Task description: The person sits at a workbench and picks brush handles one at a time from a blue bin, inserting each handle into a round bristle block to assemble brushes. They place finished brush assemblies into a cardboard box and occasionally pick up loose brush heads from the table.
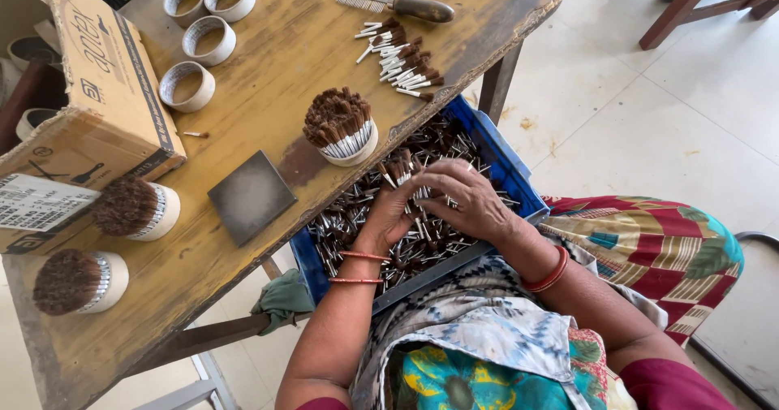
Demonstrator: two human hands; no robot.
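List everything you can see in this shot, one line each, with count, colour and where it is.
Wooden table: one, yellowish and worn, upper left.
Blue crate: one, under the table edge on the person's lap, full of small metal-handled brushes.
Empty white rings: four on the table's far end; a fifth past the box.
Rings packed with brown brushes: three, one at table centre, two near left.
Loose brushes: a small pile, far end of the table.
Metal comb: one, dark handle, far edge.
Grey square plate: one, table centre.
Cardboard box: one, left.
Green cloth: one, under the table.
Left hand: in the crate, gripping brushes.
Right hand: over the crate, on the same bundle.
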